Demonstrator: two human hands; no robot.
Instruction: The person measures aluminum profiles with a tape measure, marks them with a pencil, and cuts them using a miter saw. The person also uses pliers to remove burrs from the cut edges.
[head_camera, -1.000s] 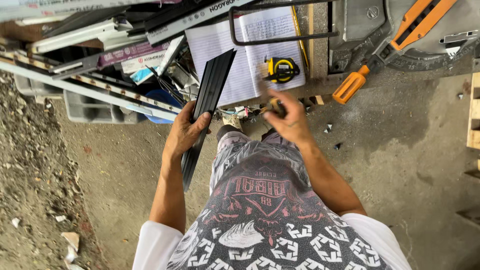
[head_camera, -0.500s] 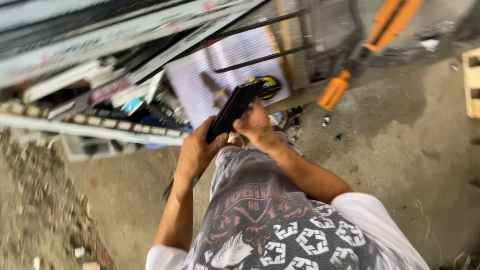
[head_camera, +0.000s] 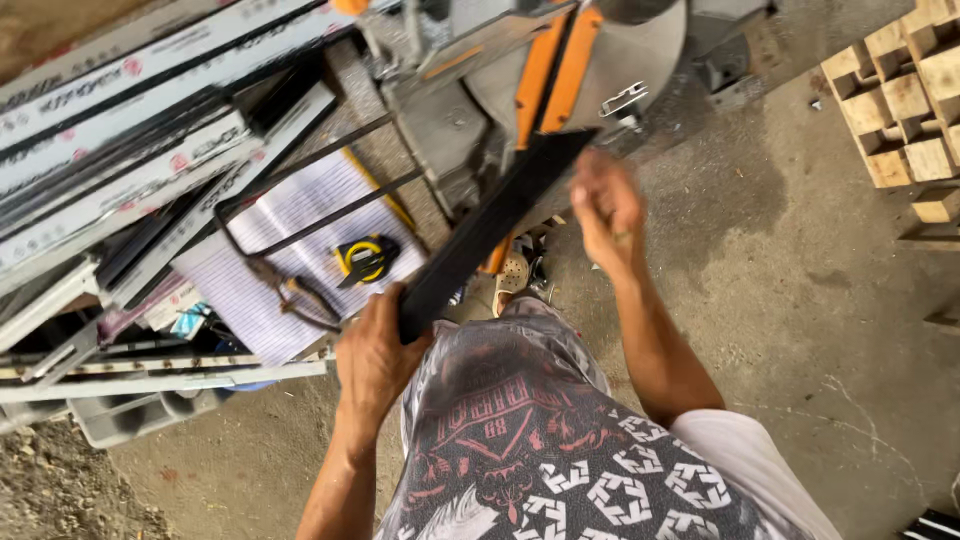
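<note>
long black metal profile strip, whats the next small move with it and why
Probably lay the far end of the long black metal profile strip flat on the orange and grey mitre saw. The left hand grips only the near end, the strip slants up toward the saw, and the blurred right hand is off it.

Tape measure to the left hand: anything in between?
In the head view, only the ruled pages of the open notebook lie between the yellow tape measure and the left hand, which grips the black strip.
</note>
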